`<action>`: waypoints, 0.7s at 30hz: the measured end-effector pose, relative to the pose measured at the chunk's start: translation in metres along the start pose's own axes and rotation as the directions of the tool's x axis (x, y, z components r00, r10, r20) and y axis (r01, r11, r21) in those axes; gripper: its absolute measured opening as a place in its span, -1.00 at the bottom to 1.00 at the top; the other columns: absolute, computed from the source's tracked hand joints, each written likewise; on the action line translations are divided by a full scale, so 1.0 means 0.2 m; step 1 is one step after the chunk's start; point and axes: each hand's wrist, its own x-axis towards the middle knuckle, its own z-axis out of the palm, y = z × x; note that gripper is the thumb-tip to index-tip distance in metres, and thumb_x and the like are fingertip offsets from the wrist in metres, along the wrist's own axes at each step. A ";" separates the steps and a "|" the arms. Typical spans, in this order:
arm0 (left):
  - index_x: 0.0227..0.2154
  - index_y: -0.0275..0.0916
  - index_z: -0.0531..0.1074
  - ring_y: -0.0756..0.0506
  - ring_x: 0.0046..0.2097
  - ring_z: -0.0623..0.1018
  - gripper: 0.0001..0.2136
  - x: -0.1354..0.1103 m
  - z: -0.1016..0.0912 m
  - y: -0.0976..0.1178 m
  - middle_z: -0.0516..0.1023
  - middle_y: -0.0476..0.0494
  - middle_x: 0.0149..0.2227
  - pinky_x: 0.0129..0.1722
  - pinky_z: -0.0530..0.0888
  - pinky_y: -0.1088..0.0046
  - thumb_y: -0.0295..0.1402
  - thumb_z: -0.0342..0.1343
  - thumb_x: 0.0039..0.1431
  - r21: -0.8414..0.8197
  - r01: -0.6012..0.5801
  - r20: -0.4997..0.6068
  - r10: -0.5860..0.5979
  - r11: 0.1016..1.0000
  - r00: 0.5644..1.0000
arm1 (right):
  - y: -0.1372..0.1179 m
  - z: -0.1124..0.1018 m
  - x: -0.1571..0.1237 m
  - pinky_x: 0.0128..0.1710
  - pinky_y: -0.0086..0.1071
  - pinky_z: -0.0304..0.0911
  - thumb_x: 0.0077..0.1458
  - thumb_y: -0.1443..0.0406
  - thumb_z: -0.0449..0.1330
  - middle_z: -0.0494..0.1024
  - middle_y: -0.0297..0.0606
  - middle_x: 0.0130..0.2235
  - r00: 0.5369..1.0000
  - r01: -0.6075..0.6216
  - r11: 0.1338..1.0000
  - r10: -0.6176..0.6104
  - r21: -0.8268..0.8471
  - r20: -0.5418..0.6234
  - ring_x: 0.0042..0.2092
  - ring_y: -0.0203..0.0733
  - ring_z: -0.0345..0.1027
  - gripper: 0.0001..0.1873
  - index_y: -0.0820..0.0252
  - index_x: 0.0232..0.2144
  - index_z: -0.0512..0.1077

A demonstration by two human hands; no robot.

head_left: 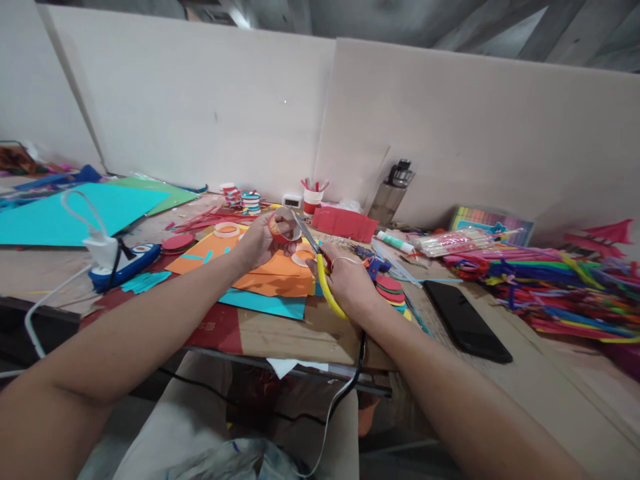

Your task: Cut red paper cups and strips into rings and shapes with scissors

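My left hand is closed on a red paper ring with a pale inside, which looks like a cut piece of paper cup. In my right hand are scissors with yellow handles, their blades pointing up and left beside the ring. Whether the blades touch it, I cannot tell. Below both hands lie orange paper sheets over a blue sheet. White rings and small blue strips rest on the orange paper. A hot glue gun lies just right of my right hand.
A power strip with cables sits at left, near large blue card. Coloured discs and a black phone lie at right, before piled pipe cleaners. Behind stand a red-and-white cup and a bottle.
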 end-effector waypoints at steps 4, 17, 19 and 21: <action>-0.45 -0.30 0.34 0.02 -0.58 0.47 -0.70 0.00 0.00 0.01 0.45 -0.02 -0.52 -0.62 0.37 0.53 -0.17 0.26 -0.02 0.035 -0.050 -0.043 0.052 0.998 0.998 | 0.00 0.00 0.00 -0.23 -0.33 0.17 0.28 0.02 0.00 0.61 -0.09 -0.22 1.000 -0.013 1.000 0.013 -0.004 0.010 -0.17 -0.02 0.43 -0.55 0.15 0.00 0.43; -0.46 -0.30 0.35 -0.03 -0.60 0.50 -0.79 -0.03 0.06 0.03 0.45 -0.05 -0.56 -0.67 0.36 0.52 -0.24 0.18 0.04 0.016 0.038 -0.003 -0.038 0.999 0.999 | 0.02 0.03 0.00 -0.13 -0.24 0.23 0.27 0.00 0.00 0.47 -0.03 -0.12 0.998 0.022 0.999 -0.024 -0.040 -0.059 -0.11 0.00 0.35 -0.52 0.18 0.03 0.38; -0.45 -0.30 0.36 -0.03 -0.61 0.49 -0.80 -0.03 0.06 0.03 0.45 -0.05 -0.57 -0.68 0.35 0.52 -0.24 0.14 0.08 0.003 0.063 -0.007 -0.063 0.998 0.998 | 0.02 0.03 0.00 -0.15 -0.24 0.24 0.28 0.00 -0.01 0.47 -0.03 -0.12 0.998 0.021 0.999 -0.024 -0.045 -0.061 -0.13 0.00 0.34 -0.53 0.17 0.02 0.38; -0.44 -0.30 0.36 -0.02 -0.62 0.48 -0.79 -0.02 0.06 0.03 0.46 -0.06 -0.56 -0.68 0.35 0.52 -0.23 0.13 0.09 0.010 0.065 0.001 -0.065 0.998 0.998 | 0.02 0.03 0.01 -0.15 -0.24 0.24 0.28 0.00 -0.02 0.48 -0.03 -0.12 0.998 0.021 0.999 -0.024 -0.050 -0.059 -0.14 0.00 0.34 -0.53 0.17 0.02 0.39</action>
